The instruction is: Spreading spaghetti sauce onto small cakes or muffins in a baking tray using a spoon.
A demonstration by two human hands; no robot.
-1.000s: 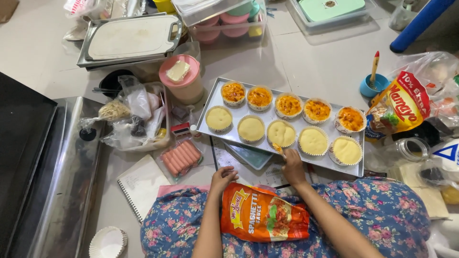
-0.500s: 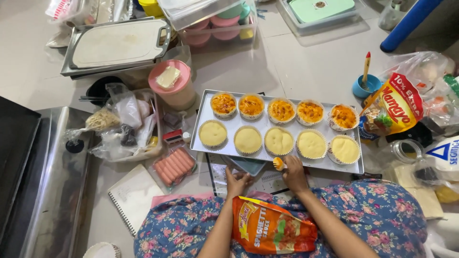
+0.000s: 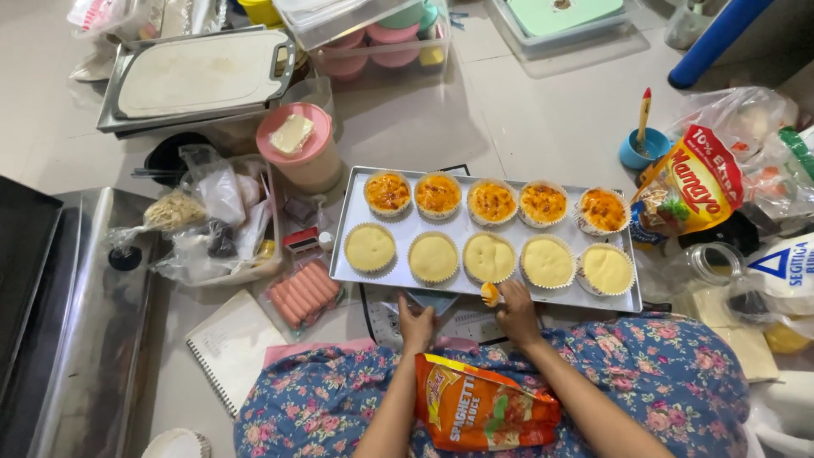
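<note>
Tiled floor (image 3: 526,110) crowded w/ clutter; tray (image 3: 356,254) w/ 10 cups near lap. Right hand (image 3: 515,312) pinches an orange bit (image 3: 489,294), left hand (image 3: 416,324) curled at tray edge.

Colours and patterns at my work area

My silver tray (image 3: 356,254) carries five pale yellow cakes (image 3: 489,258) and five orange-topped cakes (image 3: 493,202). My lap cloth (image 3: 678,382) is blue with pink floral print. The sauce pouch (image 3: 483,413) on it is orange-red with green. Sausages (image 3: 303,293) are pink.
</note>
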